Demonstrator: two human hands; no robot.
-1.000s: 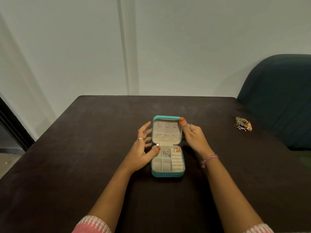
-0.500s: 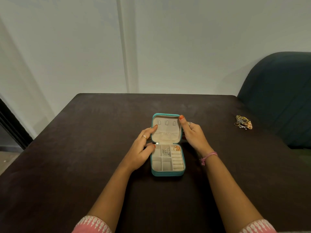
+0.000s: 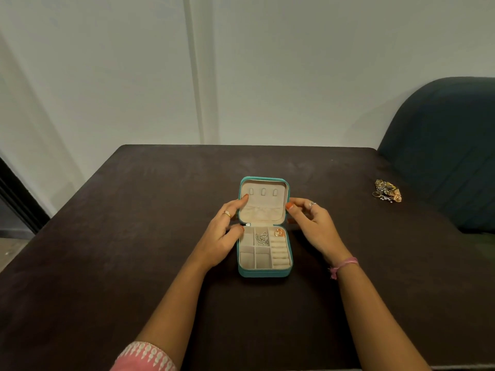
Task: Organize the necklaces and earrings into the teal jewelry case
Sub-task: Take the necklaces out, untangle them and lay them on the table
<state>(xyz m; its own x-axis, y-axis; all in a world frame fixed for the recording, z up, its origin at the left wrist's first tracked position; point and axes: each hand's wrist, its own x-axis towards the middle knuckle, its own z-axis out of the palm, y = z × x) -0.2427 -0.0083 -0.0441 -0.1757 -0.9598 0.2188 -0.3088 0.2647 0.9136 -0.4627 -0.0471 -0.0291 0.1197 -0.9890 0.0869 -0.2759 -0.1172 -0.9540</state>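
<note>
Progress is judged as partial in the head view: the teal jewelry case [image 3: 263,273] is seen open at the middle of the dark worktop [image 3: 107,263], with a silver chain [image 3: 262,238] and a rose-gold piece [image 3: 279,232] already laid in its upper compartments, the rest being bare. The lid is touched by the loosely spread left hand [image 3: 222,245] and lightly pinched at its edge by the right hand [image 3: 310,223]. A jewelry pile [image 3: 387,190] is left well apart at the right edge, beside a dark chair [image 3: 442,156]; nothing is seen between.
</note>
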